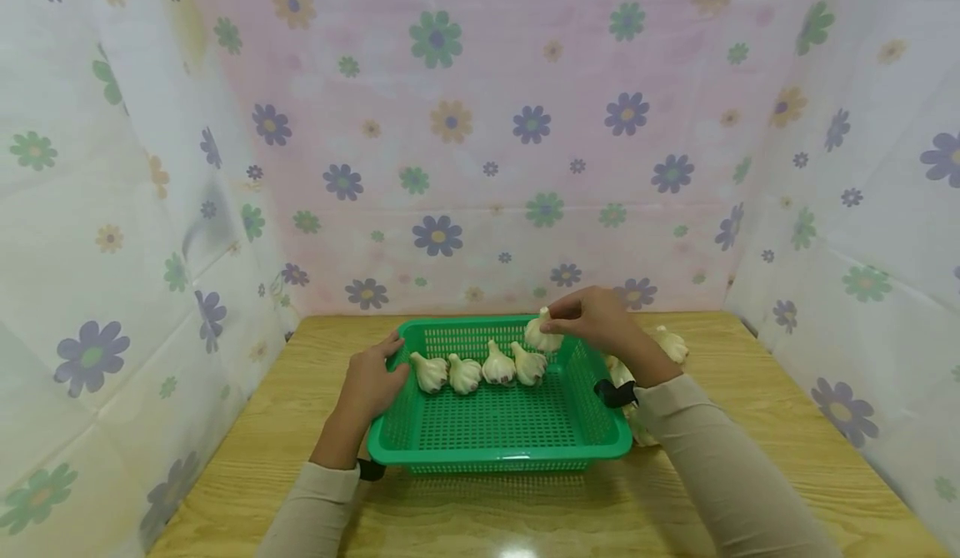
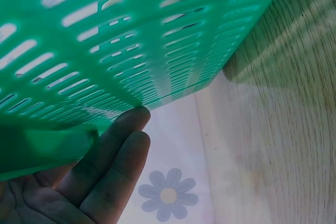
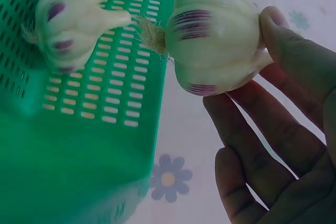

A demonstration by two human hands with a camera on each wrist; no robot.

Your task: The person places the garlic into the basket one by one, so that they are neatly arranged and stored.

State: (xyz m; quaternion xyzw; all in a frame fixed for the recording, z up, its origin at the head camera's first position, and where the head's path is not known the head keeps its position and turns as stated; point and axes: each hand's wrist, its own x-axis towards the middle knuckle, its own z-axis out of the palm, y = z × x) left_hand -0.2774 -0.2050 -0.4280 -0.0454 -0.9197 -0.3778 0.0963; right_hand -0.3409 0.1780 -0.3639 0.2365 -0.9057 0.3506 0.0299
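Observation:
A green plastic basket (image 1: 498, 458) with slotted walls stands on the table. Inside, along its far side, several garlic bulbs (image 1: 498, 365) form a row with stems up. My right hand (image 1: 592, 321) pinches another garlic bulb (image 3: 218, 38) between thumb and fingertips, above the basket's far right corner. That bulb has purple streaks, and its root tuft faces the basket in the right wrist view. At the basket's left rim, my left hand (image 1: 372, 381) grips with the thumb on the inner side. Its fingers (image 2: 123, 169) lie against the outer wall in the left wrist view.
More garlic bulbs (image 1: 670, 344) lie on the table right of the basket, partly hidden by my right forearm. The wooden table (image 1: 270, 450) is bordered by flowered cloth (image 1: 495, 166) at the back and both sides.

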